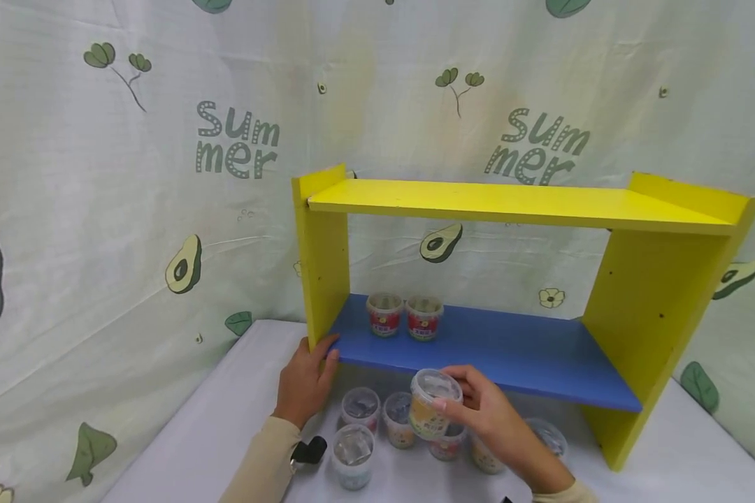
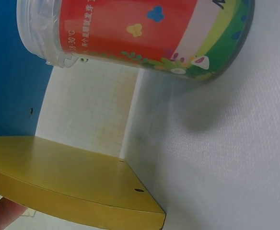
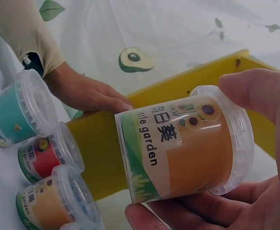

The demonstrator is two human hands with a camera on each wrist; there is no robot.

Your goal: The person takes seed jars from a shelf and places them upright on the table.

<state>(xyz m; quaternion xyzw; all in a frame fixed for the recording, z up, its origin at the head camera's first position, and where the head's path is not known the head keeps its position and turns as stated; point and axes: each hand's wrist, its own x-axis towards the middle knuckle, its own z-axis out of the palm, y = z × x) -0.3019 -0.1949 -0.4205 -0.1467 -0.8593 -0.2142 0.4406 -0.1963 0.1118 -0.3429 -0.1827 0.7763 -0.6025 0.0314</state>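
My right hand (image 1: 487, 416) grips a lidded plastic cup with an orange sunflower label (image 3: 178, 148), raised in front of the blue shelf's edge. In the right wrist view the thumb is at its lid and the fingers lie underneath. My left hand (image 1: 307, 381) rests on the lower left corner of the yellow and blue shelf unit (image 1: 327, 265), at the side panel. Two red-labelled cups, one of them the left cup (image 1: 384, 314), the other the right cup (image 1: 423, 318), stand side by side on the blue board (image 1: 503, 342).
Several lidded cups stand on the white table (image 1: 182, 433) below and before the shelf, among them a teal-labelled cup (image 3: 22, 110), a red-labelled cup (image 3: 51, 153) and an orange-labelled cup (image 3: 53, 199). A patterned cloth (image 1: 132, 230) hangs behind.
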